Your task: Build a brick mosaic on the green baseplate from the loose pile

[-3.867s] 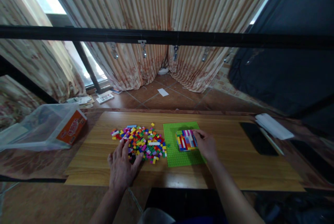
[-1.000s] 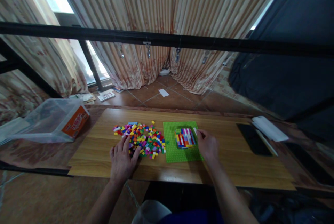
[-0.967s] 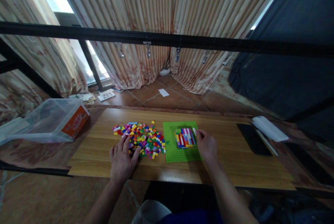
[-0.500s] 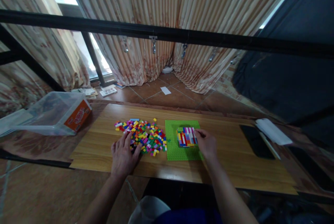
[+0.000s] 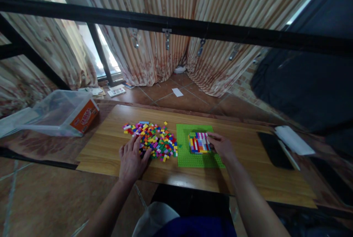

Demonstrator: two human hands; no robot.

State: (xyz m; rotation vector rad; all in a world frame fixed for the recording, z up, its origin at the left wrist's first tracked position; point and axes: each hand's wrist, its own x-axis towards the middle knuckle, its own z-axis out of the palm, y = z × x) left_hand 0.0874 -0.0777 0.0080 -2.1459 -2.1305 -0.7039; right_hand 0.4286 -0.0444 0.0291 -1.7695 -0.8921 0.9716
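A wide, low block of colourful toy bricks (image 5: 199, 143), striped in red, white, pink, blue and yellow, stands on a green studded baseplate (image 5: 182, 159). My right hand (image 5: 221, 145) is at its right edge, thumb and fingers closed together against the upper right corner. Whatever may be between those fingertips is hidden. To the left of the baseplate, many loose toy bricks (image 5: 158, 141) lie in a spread pile. My left hand (image 5: 134, 159) rests at the pile's near left side, fingers apart and palm down, some fingertips over the bricks.
A clear plastic box (image 5: 59, 113) with an orange label is left of the wooden table (image 5: 107, 145). At the table's right lie a dark flat object (image 5: 274, 150), a thin pale stick (image 5: 289, 155) and a white object (image 5: 295, 140). A black bar (image 5: 124, 14) crosses beyond.
The camera view has shifted a little, so the scene sits slightly higher and further right. My right hand stays at the block's right edge; my left hand remains by the pile.
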